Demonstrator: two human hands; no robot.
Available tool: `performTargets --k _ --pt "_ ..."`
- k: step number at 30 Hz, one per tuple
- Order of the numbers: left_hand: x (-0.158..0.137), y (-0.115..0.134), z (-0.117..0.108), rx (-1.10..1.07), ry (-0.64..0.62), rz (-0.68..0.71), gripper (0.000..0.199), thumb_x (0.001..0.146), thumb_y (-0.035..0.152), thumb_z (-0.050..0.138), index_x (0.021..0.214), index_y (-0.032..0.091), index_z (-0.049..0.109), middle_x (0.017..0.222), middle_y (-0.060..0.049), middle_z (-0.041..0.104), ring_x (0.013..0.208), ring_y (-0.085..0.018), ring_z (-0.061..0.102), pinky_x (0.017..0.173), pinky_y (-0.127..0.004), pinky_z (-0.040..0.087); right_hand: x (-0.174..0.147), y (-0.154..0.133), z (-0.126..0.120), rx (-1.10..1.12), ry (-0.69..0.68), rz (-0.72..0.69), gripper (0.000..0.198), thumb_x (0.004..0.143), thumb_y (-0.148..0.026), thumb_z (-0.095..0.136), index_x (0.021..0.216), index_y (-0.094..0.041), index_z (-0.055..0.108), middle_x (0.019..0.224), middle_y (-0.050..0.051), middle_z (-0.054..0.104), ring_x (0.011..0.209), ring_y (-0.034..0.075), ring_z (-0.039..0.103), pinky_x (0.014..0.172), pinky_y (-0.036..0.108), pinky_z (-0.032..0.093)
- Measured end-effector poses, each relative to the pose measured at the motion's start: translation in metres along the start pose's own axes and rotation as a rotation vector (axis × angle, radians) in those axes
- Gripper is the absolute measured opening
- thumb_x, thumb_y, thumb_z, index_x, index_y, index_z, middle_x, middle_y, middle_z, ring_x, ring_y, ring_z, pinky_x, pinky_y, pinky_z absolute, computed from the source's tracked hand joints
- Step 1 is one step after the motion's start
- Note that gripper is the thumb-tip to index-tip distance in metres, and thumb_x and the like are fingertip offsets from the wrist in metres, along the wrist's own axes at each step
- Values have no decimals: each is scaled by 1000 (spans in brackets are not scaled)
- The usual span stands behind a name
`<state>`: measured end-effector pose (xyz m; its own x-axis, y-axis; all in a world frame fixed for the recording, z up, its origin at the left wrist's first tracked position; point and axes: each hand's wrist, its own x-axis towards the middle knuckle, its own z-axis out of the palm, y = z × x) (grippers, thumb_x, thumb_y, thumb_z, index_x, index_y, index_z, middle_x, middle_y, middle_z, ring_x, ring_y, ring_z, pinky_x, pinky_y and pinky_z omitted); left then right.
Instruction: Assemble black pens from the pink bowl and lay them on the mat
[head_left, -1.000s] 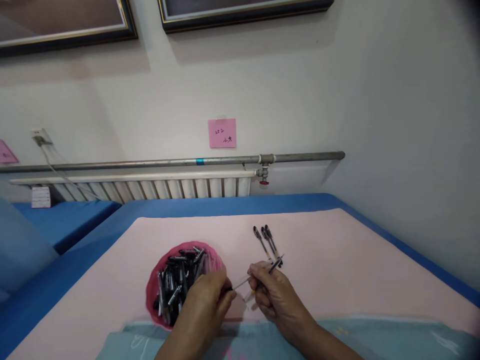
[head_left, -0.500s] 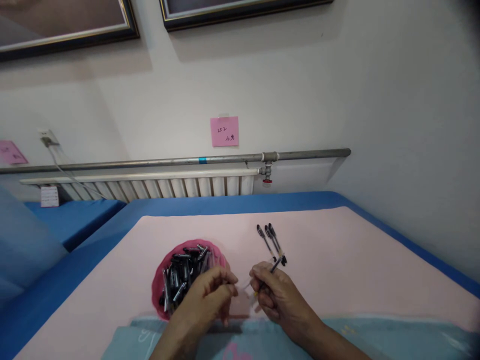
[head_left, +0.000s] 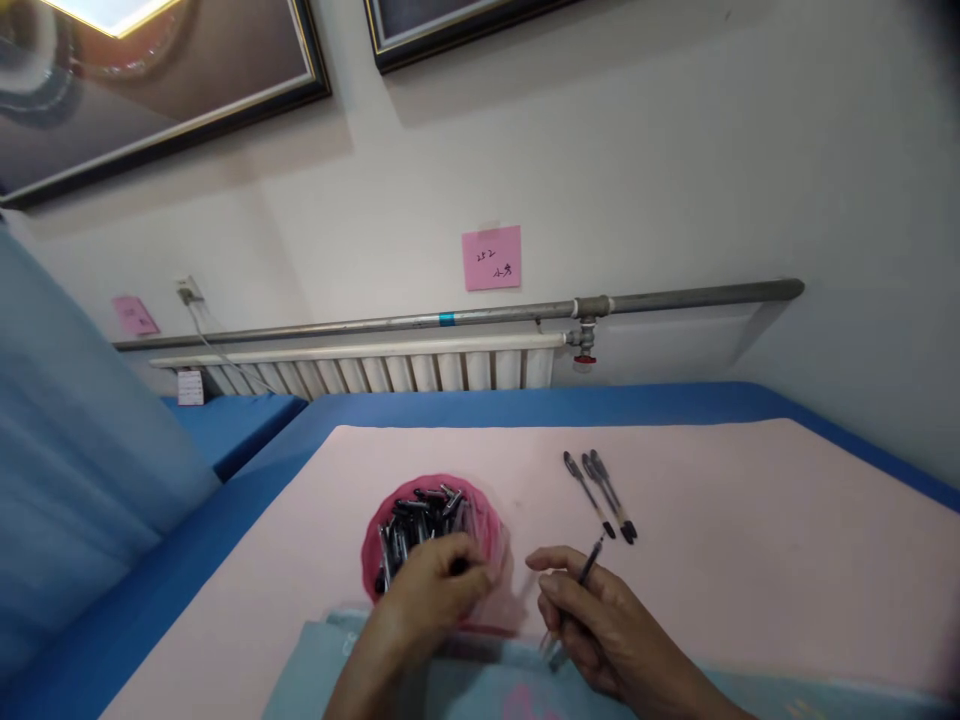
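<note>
While left hand (head_left: 442,592), grip unclear, overlaps the bowl (head_left: 369,552), right hand (head_left: 596,622) holds a pen (head_left: 591,562).

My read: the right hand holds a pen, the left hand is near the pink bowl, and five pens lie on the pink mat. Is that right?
Not quite: the head view shows three pens lying on the pink mat, not five. The right hand does hold a pen, and the left hand is near the pink bowl.
</note>
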<state>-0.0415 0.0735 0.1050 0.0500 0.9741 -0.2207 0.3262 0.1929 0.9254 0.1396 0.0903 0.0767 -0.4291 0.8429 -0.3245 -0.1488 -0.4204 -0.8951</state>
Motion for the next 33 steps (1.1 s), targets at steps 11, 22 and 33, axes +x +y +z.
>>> performTargets --k 11,22,33 --pt "4 -8 -27 -250 195 14 37 68 27 56 103 15 53 74 1 54 55 -10 50 54 -25 41 5 4 -5 -21 -60 -95 20 75 -34 57 86 -18 54 77 4 64 49 10 53 38 20 33" --pt "-1 0 16 -456 -257 41 47 70 28 64 113 17 48 84 -4 59 75 -15 59 68 -29 46 -6 -11 0 227 -30 -339 18 77 -35 63 80 -19 57 80 3 65 60 11 54 51 23 43" --pt "-6 4 23 -296 -373 116 45 73 13 50 117 19 51 96 -6 60 75 -13 57 64 -25 47 -4 -5 -6 133 -78 -283 20 81 -40 57 83 -21 53 64 -1 58 53 12 53 38 19 28"
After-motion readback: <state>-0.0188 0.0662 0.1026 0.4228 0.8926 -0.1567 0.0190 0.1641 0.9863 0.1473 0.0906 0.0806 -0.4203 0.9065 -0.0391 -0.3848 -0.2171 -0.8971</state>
